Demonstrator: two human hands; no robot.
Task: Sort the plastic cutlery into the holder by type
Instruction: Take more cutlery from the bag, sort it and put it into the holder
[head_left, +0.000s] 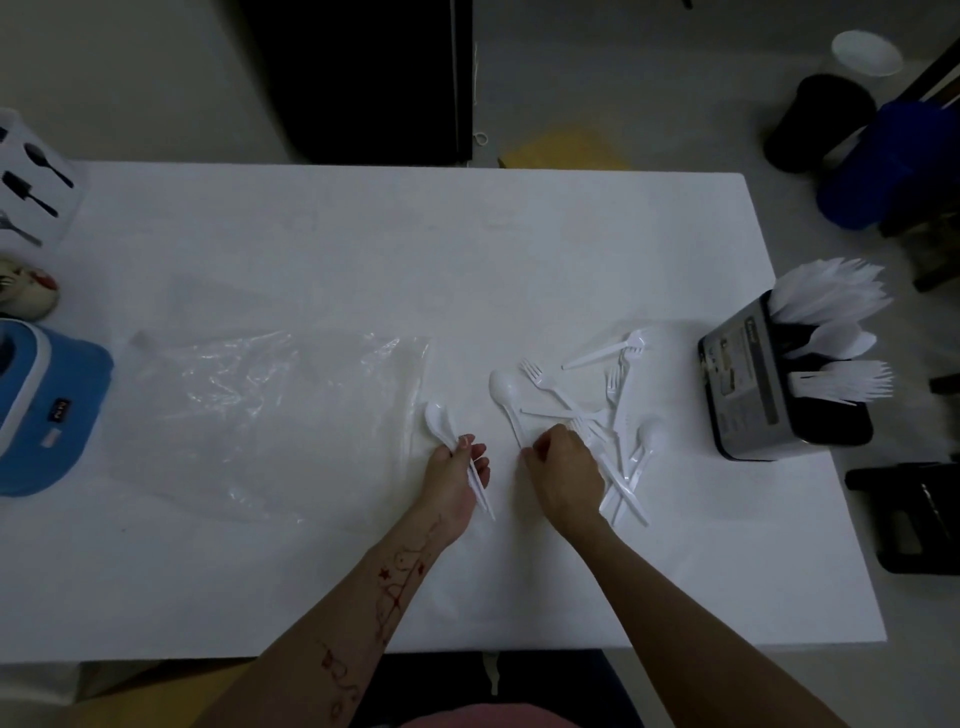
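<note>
A person is sorting white plastic cutlery at a white table (311, 249), both bare forearms reaching up from the bottom of the frame. The left hand (457, 475), just below centre, is gripping a small bunch of spoons (440, 421), fingers curled round the handles and the bowls pointing toward the upper left. The right hand (563, 475), just right of it, is lying knuckles up over the near edge of the loose cutlery pile (605, 415), its fingertips meeting at the handle end of a single spoon (505, 391) that is lying on the table; whether the fingers are actually pinching that handle cannot be told. The pile of forks, spoons and knives is spreading right of centre. At the right edge of the table the dark holder (748, 384) is standing with knives (826, 293) in its far compartment, spoons in the holder (836, 338) in the middle one and forks (852, 382) in the nearest. A crumpled clear plastic bag (270, 410) is lying left of centre, and a blue container (47, 410) is sitting at the left edge
</note>
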